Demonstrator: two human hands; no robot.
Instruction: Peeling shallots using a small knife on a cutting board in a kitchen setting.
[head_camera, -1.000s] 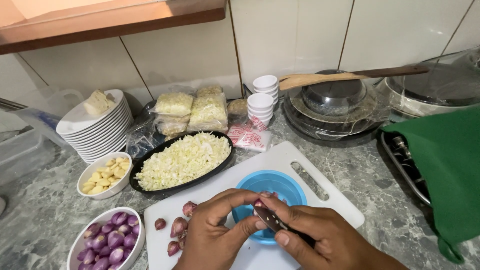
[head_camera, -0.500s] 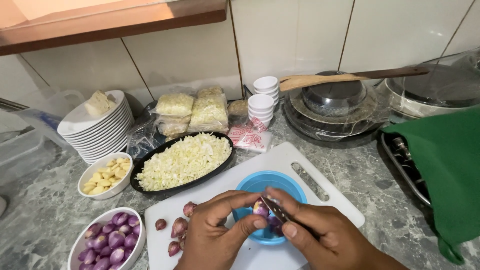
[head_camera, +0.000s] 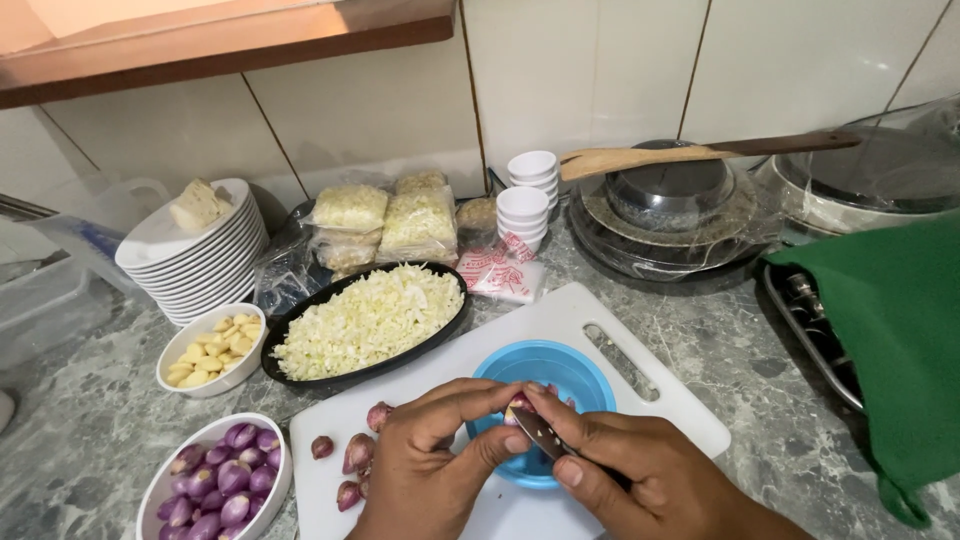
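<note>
Shallot (head_camera: 520, 404) is pinched between left hand (head_camera: 435, 465) fingertips and right thumb, held over the blue bowl (head_camera: 575, 365) on the white board (head_camera: 560, 315). Right hand (head_camera: 640, 475) is wrapped tight round a small knife (head_camera: 545, 440), blade tip at the shallot's underside.

Peeling well, my read: keep the blade shallow, catch only the dry skin, pull toward the thumb, rotate the bulb with the left fingers rather than moving the knife. Keep it over the bowl so skins drop in.

Relative to the grip: shallot sits at the very fingertips, mostly hidden, just above the blade and touching it. Unpeeled shallots (head_camera: 350, 460) lie on the board just left of the left hand; peeled ones in the white bowl (head_camera: 170, 480) further left.
</note>
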